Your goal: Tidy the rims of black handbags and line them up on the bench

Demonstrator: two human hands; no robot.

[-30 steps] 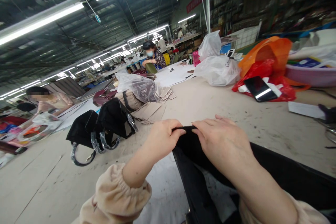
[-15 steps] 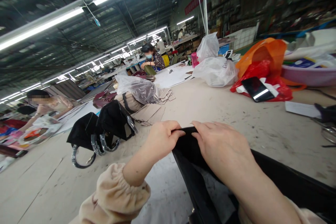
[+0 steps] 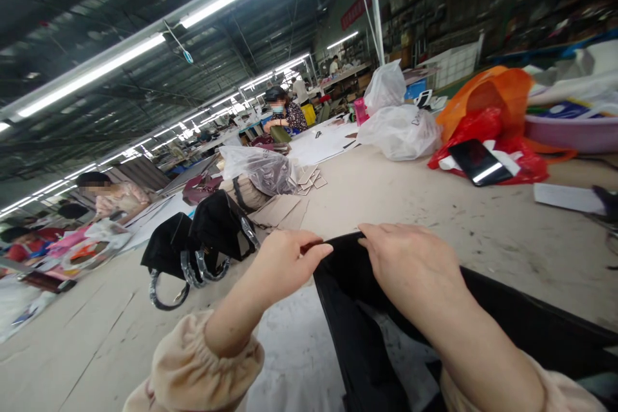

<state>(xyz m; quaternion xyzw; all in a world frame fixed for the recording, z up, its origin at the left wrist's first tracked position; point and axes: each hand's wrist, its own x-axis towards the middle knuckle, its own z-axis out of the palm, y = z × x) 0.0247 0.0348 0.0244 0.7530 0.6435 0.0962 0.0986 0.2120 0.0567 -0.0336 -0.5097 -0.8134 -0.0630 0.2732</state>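
Note:
A black fabric piece (image 3: 345, 250), open in the middle like a bag's body, is held up in front of me by its top edge. My left hand (image 3: 284, 264) is closed at the left corner of that edge, thumb on the near side; its other fingertips are partly hidden. Just to the right, my right hand (image 3: 415, 264) pinches the same edge, its fingers over the top and its thumb mostly out of sight. The rest of the black piece runs under my right forearm toward the lower right.
Black handbags (image 3: 212, 225) with plastic-wrapped handles lie to the left on the table (image 3: 96, 322). Behind them are a plastic-wrapped bundle (image 3: 261, 170) and cardboard pieces (image 3: 280, 209). A phone (image 3: 479, 162) rests on a red bag (image 3: 526, 164) at right. Co-workers sit farther back.
My left hand has shifted slightly left along the edge, widening the gap between my hands. The right hand keeps its grip. The view has turned a little left.

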